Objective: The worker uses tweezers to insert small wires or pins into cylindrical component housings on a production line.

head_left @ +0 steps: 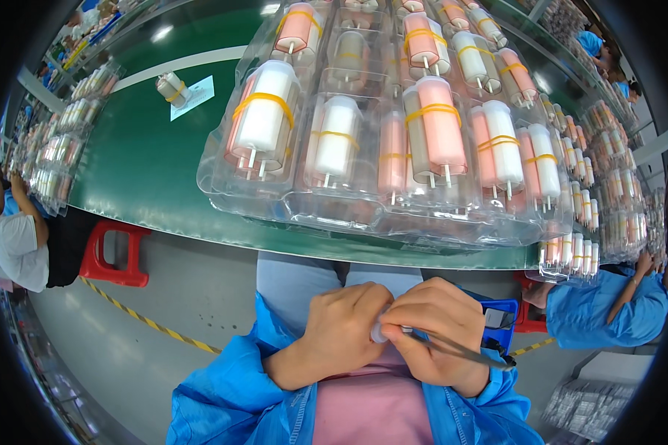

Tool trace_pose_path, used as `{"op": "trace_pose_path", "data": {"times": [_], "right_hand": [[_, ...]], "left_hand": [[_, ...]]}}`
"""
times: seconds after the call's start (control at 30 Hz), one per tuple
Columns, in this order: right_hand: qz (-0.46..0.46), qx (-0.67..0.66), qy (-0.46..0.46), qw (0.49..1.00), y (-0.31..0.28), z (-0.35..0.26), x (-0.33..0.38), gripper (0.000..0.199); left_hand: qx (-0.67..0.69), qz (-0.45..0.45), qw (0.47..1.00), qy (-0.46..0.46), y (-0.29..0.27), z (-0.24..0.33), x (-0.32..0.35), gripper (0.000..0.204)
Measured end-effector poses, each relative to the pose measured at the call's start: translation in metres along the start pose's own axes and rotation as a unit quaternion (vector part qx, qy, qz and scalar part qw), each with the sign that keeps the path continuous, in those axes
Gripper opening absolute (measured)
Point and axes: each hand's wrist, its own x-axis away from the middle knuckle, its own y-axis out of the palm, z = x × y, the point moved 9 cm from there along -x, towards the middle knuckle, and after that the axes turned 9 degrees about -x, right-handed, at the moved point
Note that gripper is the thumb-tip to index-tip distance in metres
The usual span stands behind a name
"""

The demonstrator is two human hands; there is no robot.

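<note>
Over my lap my left hand (332,334) is closed around a small piece with a whitish, translucent end (379,333); the fingers hide the rest of it. My right hand (439,330) pinches slim metal tweezers (460,351), their tip by that end and their dark rear pointing right. On the table in front of me lies a clear plastic tray (334,211) filled with white tubes (267,104), pink tubes (439,119) and grey ones, each with a thin white tip. Yellow rubber bands (430,111) hold the tubes in bundles.
One banded bundle (172,89) rests by a pale card (193,98) on the green table (141,163). More filled trays stand at both sides. A blue bin (502,319) is right of my lap. Workers sit left and right; a red stool (119,256) stands at left.
</note>
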Motion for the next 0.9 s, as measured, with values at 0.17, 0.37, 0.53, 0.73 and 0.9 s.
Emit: {"op": "trace_pose_path", "data": {"times": [0.17,0.37,0.53,0.73,0.9], "right_hand": [[0.174,-0.177,0.056,0.967,-0.04,0.026,0.021,0.018],[0.207,-0.199,0.064,0.956,-0.039,0.033,0.029,0.02],[0.199,-0.225,0.062,0.952,-0.034,0.035,0.031,0.019],[0.169,-0.243,0.075,0.952,-0.021,0.035,0.038,0.019],[0.196,-0.274,0.087,0.938,-0.019,0.04,0.041,0.019]], "left_hand": [[0.123,-0.005,0.992,-0.034,-0.005,0.001,-0.002,0.021],[0.152,-0.01,0.987,-0.042,-0.004,0.001,-0.003,0.022],[0.147,-0.014,0.988,-0.045,-0.004,-0.001,0.0,0.022],[0.193,-0.027,0.978,-0.073,-0.004,-0.003,-0.006,0.037],[0.211,-0.042,0.976,-0.035,0.005,-0.005,-0.003,0.047]]}}
